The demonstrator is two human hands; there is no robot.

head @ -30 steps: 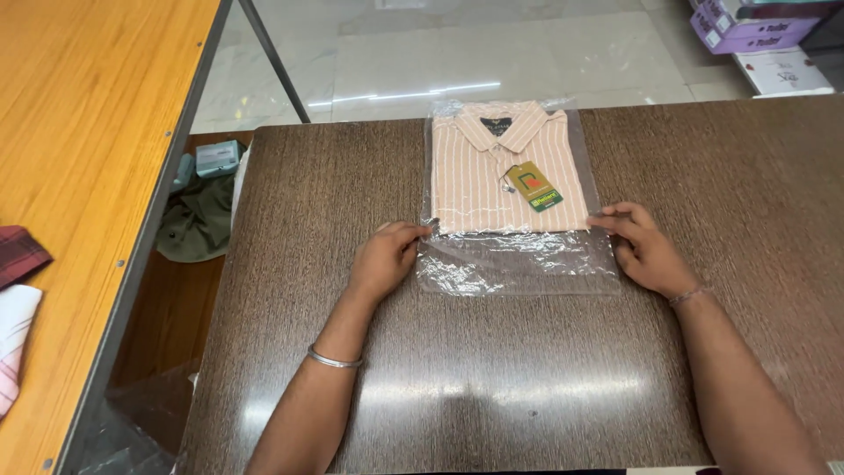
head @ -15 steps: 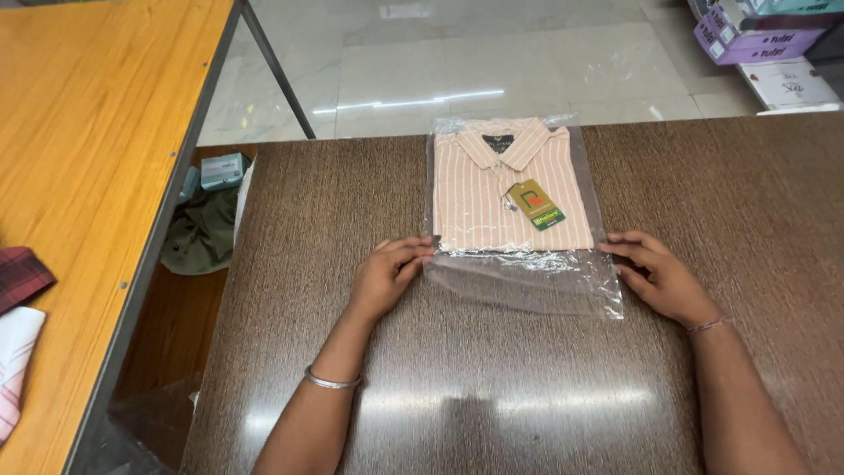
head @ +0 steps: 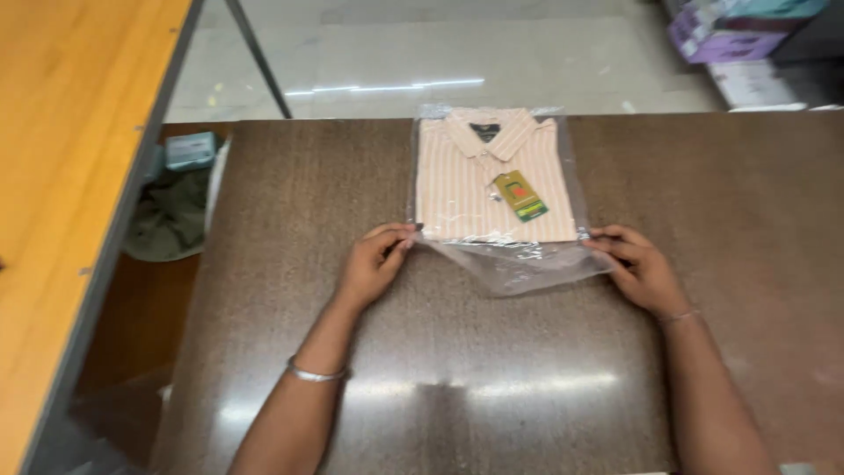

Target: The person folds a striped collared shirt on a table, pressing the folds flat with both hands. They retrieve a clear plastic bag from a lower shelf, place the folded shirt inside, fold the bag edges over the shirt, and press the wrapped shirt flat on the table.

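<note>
So you've got the folded shirt [head: 492, 176] lying flat in the middle of the dark brown table [head: 290, 202], already inside a clear plastic bag [head: 514, 264]. Your left hand [head: 374, 264] is at the shirt's near left corner, fingers pinched on the bag's loose edge, and your right hand [head: 640, 271] pinches the near right corner the same way. Looks to me like that grip keeps the slippery film taut so the empty flap doesn't crumple. The flap is thin, glossy and wrinkled, while the shirt is soft striped peach cloth with a stiff green-yellow tag [head: 520, 195] on its front. The tabletop is smooth and shiny. There's a metal bangle [head: 315, 374] on your left wrist.
</note>
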